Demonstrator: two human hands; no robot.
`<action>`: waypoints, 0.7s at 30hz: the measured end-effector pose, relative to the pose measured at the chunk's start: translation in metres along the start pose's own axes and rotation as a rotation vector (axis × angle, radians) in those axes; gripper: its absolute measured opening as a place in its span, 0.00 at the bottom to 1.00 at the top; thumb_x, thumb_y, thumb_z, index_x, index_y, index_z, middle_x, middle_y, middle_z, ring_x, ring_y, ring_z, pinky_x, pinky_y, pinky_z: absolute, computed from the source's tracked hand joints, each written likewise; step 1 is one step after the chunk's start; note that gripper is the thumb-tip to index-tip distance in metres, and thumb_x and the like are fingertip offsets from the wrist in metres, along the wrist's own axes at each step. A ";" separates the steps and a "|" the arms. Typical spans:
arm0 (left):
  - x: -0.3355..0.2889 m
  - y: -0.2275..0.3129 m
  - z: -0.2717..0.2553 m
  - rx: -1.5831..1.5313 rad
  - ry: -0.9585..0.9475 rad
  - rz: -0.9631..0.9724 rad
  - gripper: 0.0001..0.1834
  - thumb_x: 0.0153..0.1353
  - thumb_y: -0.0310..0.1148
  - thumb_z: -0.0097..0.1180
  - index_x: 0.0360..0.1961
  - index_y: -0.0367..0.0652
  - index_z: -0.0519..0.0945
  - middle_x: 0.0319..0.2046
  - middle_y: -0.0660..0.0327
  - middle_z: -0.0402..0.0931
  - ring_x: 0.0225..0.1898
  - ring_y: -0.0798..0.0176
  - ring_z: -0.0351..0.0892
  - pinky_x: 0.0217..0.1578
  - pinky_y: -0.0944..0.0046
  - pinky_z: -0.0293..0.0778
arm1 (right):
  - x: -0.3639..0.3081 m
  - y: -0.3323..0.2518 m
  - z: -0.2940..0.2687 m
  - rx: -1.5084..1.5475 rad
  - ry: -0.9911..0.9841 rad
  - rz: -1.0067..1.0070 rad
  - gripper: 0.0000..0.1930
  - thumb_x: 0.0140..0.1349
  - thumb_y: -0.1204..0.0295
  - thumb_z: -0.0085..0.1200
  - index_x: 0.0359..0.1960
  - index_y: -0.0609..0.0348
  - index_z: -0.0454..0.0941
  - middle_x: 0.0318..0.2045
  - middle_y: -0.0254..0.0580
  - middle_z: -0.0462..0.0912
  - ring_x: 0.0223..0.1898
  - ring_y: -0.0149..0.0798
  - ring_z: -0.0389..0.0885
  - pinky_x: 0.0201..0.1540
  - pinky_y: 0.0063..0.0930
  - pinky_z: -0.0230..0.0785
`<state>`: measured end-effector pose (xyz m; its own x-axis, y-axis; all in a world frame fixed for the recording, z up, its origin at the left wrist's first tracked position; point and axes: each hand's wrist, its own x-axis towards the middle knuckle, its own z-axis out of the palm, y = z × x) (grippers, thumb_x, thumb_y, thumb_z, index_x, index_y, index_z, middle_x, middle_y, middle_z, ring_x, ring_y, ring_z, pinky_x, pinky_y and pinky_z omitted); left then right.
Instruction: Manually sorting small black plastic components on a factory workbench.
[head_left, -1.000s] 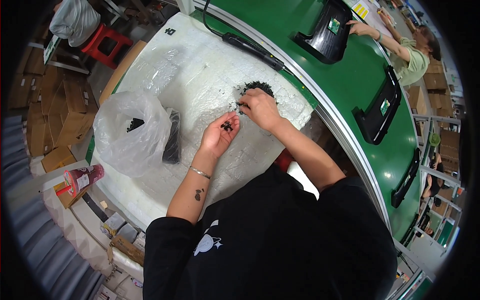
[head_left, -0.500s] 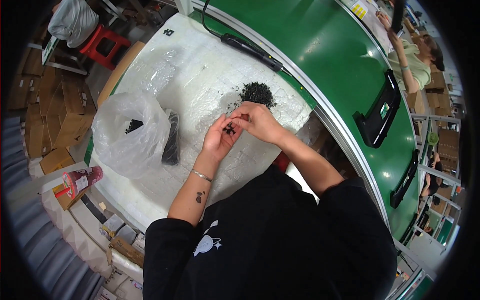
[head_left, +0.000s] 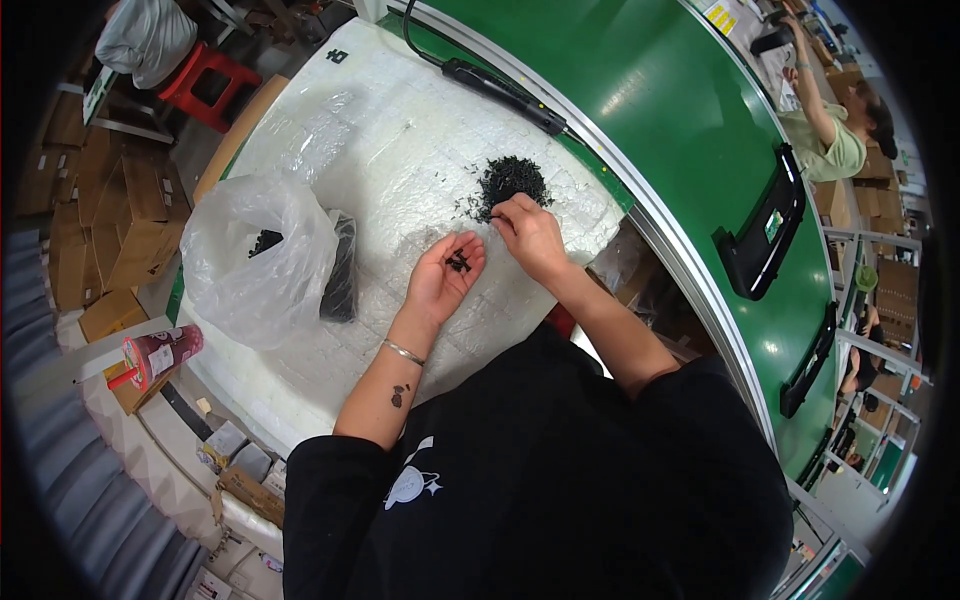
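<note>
My left hand (head_left: 437,283) is turned palm up and loosely cupped, with several small black screw-like pieces (head_left: 458,261) lying in it. To its right, my right hand (head_left: 532,238) is held palm down with the fingertips pinched at the near edge of a heap of small black pieces (head_left: 514,181). What sits between those fingertips, if anything, is too small to make out. Loose bits are scattered to the left of the heap on the white wrapped work surface (head_left: 400,150). The two hands are apart.
A clear plastic bag (head_left: 265,300) with black parts inside stands left, beside a dark wrapped block (head_left: 342,275). A corded black tool (head_left: 505,95) lies along the far edge. Black curved panels (head_left: 765,225) rest on the green conveyor (head_left: 650,70); a person works beyond it.
My right hand has left my left palm and moved slightly right to the heap's near edge. The left hand stays put, its palm now uncovered. Across the conveyor, the person's arm has shifted.
</note>
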<state>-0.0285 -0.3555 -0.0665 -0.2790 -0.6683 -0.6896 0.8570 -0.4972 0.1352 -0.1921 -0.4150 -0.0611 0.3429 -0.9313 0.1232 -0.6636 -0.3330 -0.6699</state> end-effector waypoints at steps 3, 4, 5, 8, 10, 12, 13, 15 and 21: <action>0.003 0.000 -0.001 -0.007 0.001 -0.010 0.15 0.64 0.36 0.46 0.40 0.33 0.75 0.36 0.55 0.76 0.39 0.60 0.76 0.45 0.63 0.75 | 0.003 -0.015 -0.010 0.127 -0.008 0.060 0.05 0.52 0.75 0.56 0.32 0.57 0.77 0.28 0.42 0.75 0.29 0.47 0.77 0.31 0.36 0.70; 0.005 0.000 -0.001 -0.009 -0.020 -0.012 0.15 0.64 0.36 0.45 0.40 0.33 0.75 0.36 0.54 0.76 0.40 0.60 0.76 0.45 0.63 0.74 | 0.002 -0.022 -0.015 0.185 -0.018 0.114 0.05 0.53 0.76 0.56 0.32 0.58 0.77 0.29 0.43 0.75 0.28 0.46 0.77 0.31 0.35 0.70; 0.006 -0.001 0.000 -0.012 -0.040 -0.013 0.15 0.64 0.35 0.45 0.41 0.32 0.75 0.36 0.54 0.76 0.40 0.59 0.76 0.46 0.63 0.74 | 0.001 -0.027 -0.019 0.185 -0.021 0.114 0.05 0.53 0.76 0.56 0.32 0.58 0.77 0.29 0.43 0.75 0.28 0.46 0.77 0.31 0.35 0.70; 0.011 -0.004 0.002 -0.033 -0.083 0.016 0.14 0.64 0.33 0.44 0.41 0.32 0.75 0.37 0.53 0.76 0.42 0.58 0.76 0.47 0.63 0.74 | -0.004 -0.031 -0.021 0.332 -0.189 -0.012 0.07 0.54 0.77 0.56 0.35 0.61 0.77 0.29 0.44 0.77 0.26 0.40 0.78 0.29 0.28 0.71; 0.013 -0.004 0.000 -0.009 -0.043 0.010 0.14 0.64 0.32 0.44 0.43 0.31 0.74 0.38 0.53 0.76 0.43 0.58 0.76 0.49 0.62 0.73 | 0.000 -0.018 -0.010 0.317 -0.104 0.071 0.08 0.54 0.78 0.56 0.37 0.60 0.78 0.31 0.44 0.78 0.26 0.39 0.78 0.29 0.27 0.71; 0.013 -0.005 -0.002 0.015 -0.001 0.005 0.14 0.64 0.31 0.43 0.44 0.30 0.73 0.39 0.52 0.75 0.45 0.57 0.75 0.50 0.62 0.73 | 0.007 -0.007 -0.005 0.207 -0.030 0.062 0.08 0.53 0.77 0.56 0.35 0.60 0.78 0.30 0.43 0.77 0.26 0.41 0.78 0.29 0.29 0.71; 0.012 -0.005 0.000 0.033 -0.009 0.015 0.14 0.64 0.30 0.43 0.45 0.30 0.72 0.41 0.52 0.75 0.45 0.58 0.75 0.51 0.62 0.72 | 0.009 -0.004 0.000 0.092 -0.037 0.030 0.07 0.52 0.76 0.56 0.34 0.59 0.78 0.29 0.43 0.76 0.26 0.42 0.78 0.29 0.31 0.70; 0.009 -0.005 0.003 0.053 -0.018 0.022 0.14 0.64 0.29 0.43 0.47 0.30 0.71 0.43 0.51 0.74 0.46 0.58 0.75 0.52 0.61 0.72 | 0.011 0.000 0.007 -0.059 0.000 -0.040 0.06 0.50 0.75 0.57 0.31 0.58 0.78 0.27 0.42 0.74 0.27 0.45 0.77 0.28 0.34 0.69; 0.011 -0.002 -0.004 0.002 -0.033 0.025 0.14 0.65 0.31 0.42 0.46 0.31 0.72 0.43 0.51 0.75 0.45 0.58 0.76 0.50 0.62 0.74 | 0.004 -0.028 -0.010 0.173 -0.146 0.024 0.06 0.51 0.73 0.57 0.32 0.57 0.78 0.28 0.43 0.75 0.29 0.48 0.77 0.30 0.38 0.69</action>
<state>-0.0312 -0.3598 -0.0771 -0.2713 -0.6985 -0.6621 0.8631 -0.4811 0.1539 -0.1783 -0.4110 -0.0345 0.4292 -0.9032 0.0073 -0.5527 -0.2691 -0.7887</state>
